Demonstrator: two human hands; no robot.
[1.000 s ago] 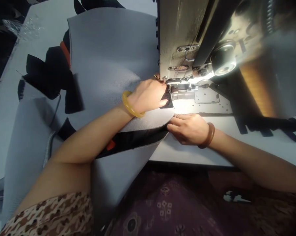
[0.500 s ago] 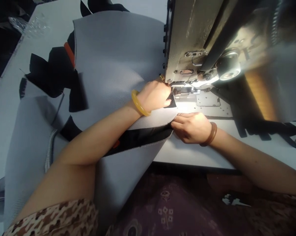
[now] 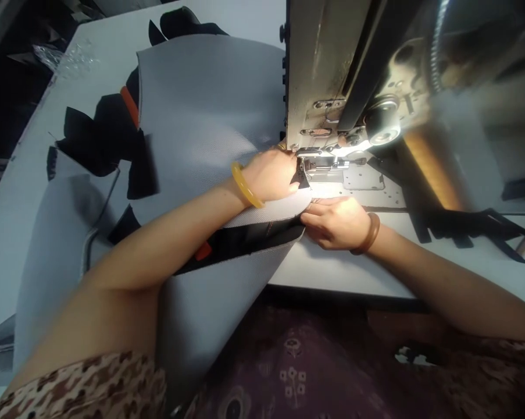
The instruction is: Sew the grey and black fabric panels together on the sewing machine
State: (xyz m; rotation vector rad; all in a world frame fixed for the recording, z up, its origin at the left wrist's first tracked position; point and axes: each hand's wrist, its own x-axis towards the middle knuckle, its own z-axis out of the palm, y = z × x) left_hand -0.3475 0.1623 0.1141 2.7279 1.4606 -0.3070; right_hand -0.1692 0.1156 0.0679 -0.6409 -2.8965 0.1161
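Our brown-bangled right grip (image 3: 334, 224) has edged nearer our yellow-bangled left grip (image 3: 271, 174) and the shiny metal presser foot (image 3: 321, 165) beside it.

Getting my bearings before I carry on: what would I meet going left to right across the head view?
Crumpled clear plastic, upper orange strip, lower orange piece, yellow bangle, left hand, right hand, brown bangle, black strips.

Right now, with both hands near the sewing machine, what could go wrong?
The left hand is right beside the sewing machine, so it might get pinched. The lower grey fabric seems to hang past the front edge of the table; its weight could pull it out of line.
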